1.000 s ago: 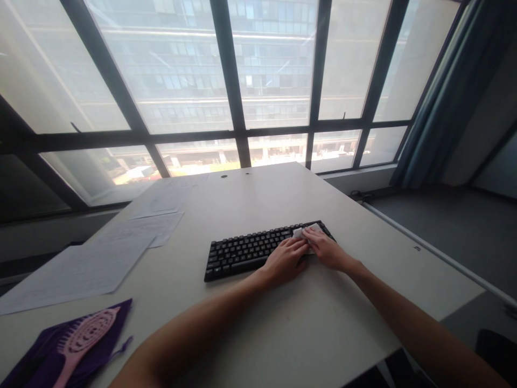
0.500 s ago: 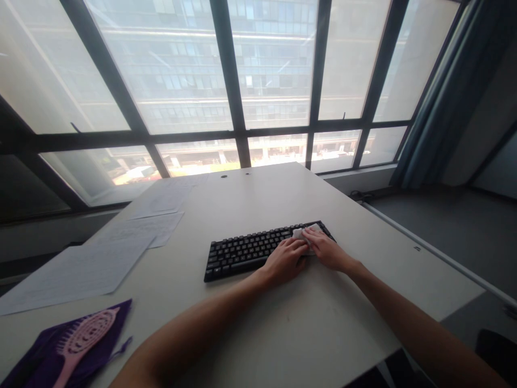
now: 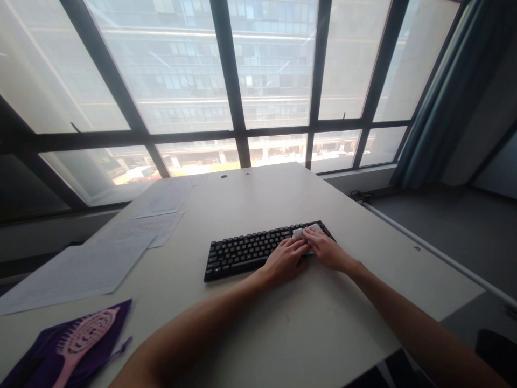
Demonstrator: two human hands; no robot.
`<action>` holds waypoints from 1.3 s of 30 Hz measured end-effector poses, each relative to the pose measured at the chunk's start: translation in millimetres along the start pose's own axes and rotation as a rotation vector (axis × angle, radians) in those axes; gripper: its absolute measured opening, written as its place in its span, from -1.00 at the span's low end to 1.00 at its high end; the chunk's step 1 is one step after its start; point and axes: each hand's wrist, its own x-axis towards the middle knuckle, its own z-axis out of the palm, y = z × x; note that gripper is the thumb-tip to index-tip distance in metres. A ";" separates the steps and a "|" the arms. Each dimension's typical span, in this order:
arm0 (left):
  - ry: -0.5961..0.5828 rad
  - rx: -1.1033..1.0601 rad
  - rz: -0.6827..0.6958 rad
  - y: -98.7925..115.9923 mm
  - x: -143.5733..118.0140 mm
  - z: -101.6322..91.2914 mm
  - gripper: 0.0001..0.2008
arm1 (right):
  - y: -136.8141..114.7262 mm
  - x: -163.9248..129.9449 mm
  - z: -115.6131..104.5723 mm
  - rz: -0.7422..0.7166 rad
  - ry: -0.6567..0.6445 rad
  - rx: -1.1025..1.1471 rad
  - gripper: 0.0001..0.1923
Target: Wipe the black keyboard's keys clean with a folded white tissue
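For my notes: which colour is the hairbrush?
Pink; the hairbrush shows best in the head view.

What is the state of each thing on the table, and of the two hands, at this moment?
keyboard: flat on the table, right end covered by the hands.
white wipe: bunched, pressed on the keys.
right hand: on the wipe, fingers bent.
left hand: resting on the keyboard's front edge.
papers: lying flat, spread.
pink hairbrush: lying on a purple pouch.

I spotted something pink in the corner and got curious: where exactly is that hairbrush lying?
The pink hairbrush lies at the table's near left corner, on a purple cloth, just in front of the paper sheets.
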 end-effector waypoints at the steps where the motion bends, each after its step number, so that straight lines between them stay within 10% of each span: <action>1: 0.001 0.000 -0.001 0.0 -0.1 0.0 -0.48 | -0.4 0.0 -0.3 0.001 -0.005 -0.003 -0.48; 39: -0.016 0.010 -0.008 -0.1 -0.6 -1.4 -0.47 | -1.3 0.6 -0.6 0.001 -0.007 -0.005 -0.48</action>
